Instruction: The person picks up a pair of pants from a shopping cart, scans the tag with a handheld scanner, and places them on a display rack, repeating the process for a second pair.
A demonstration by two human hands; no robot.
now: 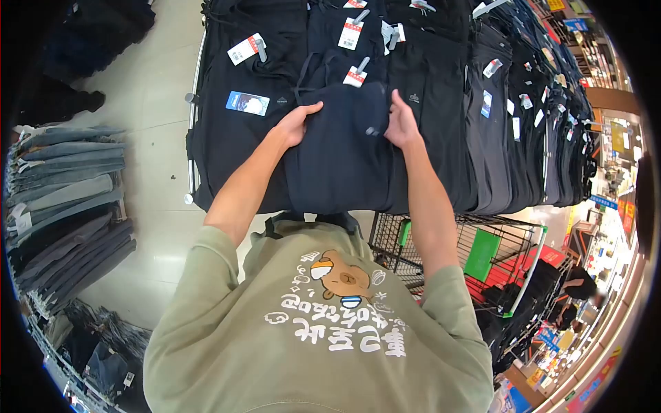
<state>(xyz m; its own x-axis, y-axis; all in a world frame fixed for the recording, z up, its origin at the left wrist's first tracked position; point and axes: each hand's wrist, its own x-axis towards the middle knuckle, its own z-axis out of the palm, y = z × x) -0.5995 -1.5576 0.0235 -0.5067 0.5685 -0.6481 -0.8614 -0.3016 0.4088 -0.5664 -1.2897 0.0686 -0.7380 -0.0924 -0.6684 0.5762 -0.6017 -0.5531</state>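
Note:
A pair of folded navy sweatpants [344,151] lies lengthwise on top of the stacked trousers in front of me, with a small pale logo near its right edge. My left hand [297,125] grips its left side, the thumb over the cloth and most fingers tucked out of sight. At the opposite side, my right hand [403,124] holds the edge with the thumb up; its other fingers are partly hidden. A red-and-white price tag [356,74] sits just above the waistband. Left of it, dark trousers bear a blue label [248,103].
Black and grey trousers [487,138] with tags continue along the rack to the right. A shopping cart [482,255] with green panels stands below the rack's right part. Folded jeans [69,165] are stacked at the left, across the tiled floor [155,151].

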